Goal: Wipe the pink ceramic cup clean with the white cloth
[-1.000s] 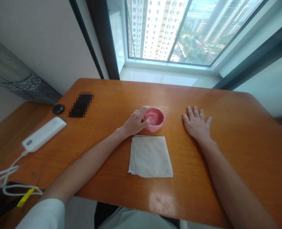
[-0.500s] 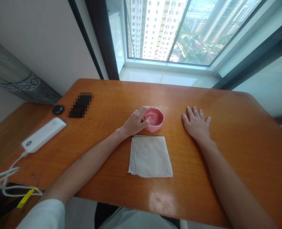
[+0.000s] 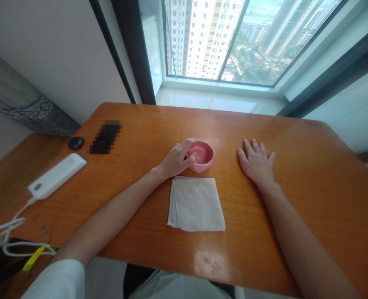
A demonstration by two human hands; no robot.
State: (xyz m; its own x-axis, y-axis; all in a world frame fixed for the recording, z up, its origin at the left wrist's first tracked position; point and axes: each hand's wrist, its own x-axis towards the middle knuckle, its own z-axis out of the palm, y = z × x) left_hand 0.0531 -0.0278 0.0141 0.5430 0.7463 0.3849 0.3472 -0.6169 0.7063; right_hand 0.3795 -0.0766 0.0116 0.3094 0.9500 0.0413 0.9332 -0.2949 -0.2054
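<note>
My left hand (image 3: 178,160) grips the left side of a small pink bowl (image 3: 204,155) with a faceted rim, the thumb over its near edge and the fingers along the far side. The bowl rests upright on the wooden table, and its visible inside holds nothing. Just in front of it lies a folded off-white cloth (image 3: 198,205), flat, with layered edges on its left. My right hand (image 3: 257,164) lies palm down on the table to the right of the bowl, fingers spread, touching only the tabletop.
On the table's left side are a white power strip (image 3: 57,176) with a cable (image 3: 14,224), a round black object (image 3: 76,143) and a dark pixelated item (image 3: 106,137). A yellow tag (image 3: 34,258) hangs at the cable. Beyond the table's far edge stands a window (image 3: 221,41).
</note>
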